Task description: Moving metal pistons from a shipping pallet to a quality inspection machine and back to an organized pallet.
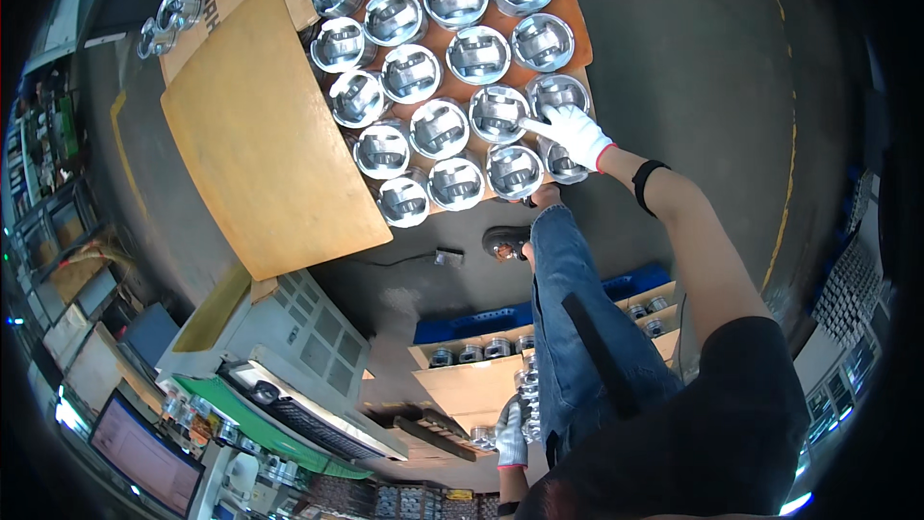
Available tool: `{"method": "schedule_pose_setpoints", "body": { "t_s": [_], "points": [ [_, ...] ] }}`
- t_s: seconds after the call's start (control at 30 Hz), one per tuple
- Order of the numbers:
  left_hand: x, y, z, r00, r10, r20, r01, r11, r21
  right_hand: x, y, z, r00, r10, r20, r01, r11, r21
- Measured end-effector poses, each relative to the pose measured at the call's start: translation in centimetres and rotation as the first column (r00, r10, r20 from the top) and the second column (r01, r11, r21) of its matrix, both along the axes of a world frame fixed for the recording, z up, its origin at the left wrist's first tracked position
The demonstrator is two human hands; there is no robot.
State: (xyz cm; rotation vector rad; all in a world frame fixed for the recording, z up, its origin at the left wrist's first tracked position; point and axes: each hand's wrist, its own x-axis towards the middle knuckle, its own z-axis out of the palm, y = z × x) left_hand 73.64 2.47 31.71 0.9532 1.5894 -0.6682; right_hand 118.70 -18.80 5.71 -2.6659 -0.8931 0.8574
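My right hand (579,139), in a white glove, reaches over the near right corner of a board crowded with shiny metal pistons (440,128). Its fingers are apart, touching the piston (558,93) at the right end of a row, and one finger stretches left to the rim of the neighbouring piston (499,114). No piston is lifted. My left hand (510,431), also gloved, hangs low by my left leg with its fingers loosely extended. Beside it in the picture are more pistons (530,387); I see none held in it.
A bare tan board (279,135) adjoins the pistons on the left. Near my legs, cardboard (462,390) with pistons lies by a blue pallet (472,325). A grey cabinet (313,327) and a monitor (144,453) stand lower left. A cable with a small box (449,257) crosses the floor.
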Motion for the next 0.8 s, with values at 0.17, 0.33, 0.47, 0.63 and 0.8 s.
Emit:
{"method": "schedule_pose_setpoints", "body": {
  "t_s": [0.17, 0.33, 0.47, 0.63, 0.8],
  "points": [
    [0.2, 0.0, 0.9, 0.999, -0.042, -0.015, 0.042, 0.999, -0.003, -1.5, 0.0, 0.1, 1.000, 0.002, 0.014, -0.003, 0.998, 0.059],
    [-4.2, 0.4, -0.2, 0.998, 0.060, 0.022, -0.061, 0.997, 0.039, -5.6, 0.5, 2.1, 1.000, 0.020, -0.005, -0.019, 0.997, 0.074],
    [-4.8, 0.1, -0.3, 0.994, 0.100, -0.051, -0.097, 0.993, 0.064, -9.0, 0.8, 1.3, 0.999, -0.028, -0.023, 0.029, 0.998, 0.059],
    [-3.1, -0.2, 1.9, 0.968, 0.217, -0.128, -0.202, 0.972, 0.120, -11.5, 4.6, -0.7, 0.986, -0.164, 0.033, 0.167, 0.981, -0.102],
    [-9.8, -2.0, -0.8, 0.911, 0.405, -0.074, -0.397, 0.912, 0.099, -11.0, 8.1, 0.1, 0.910, -0.387, -0.145, 0.359, 0.914, -0.189]
  ]
}}
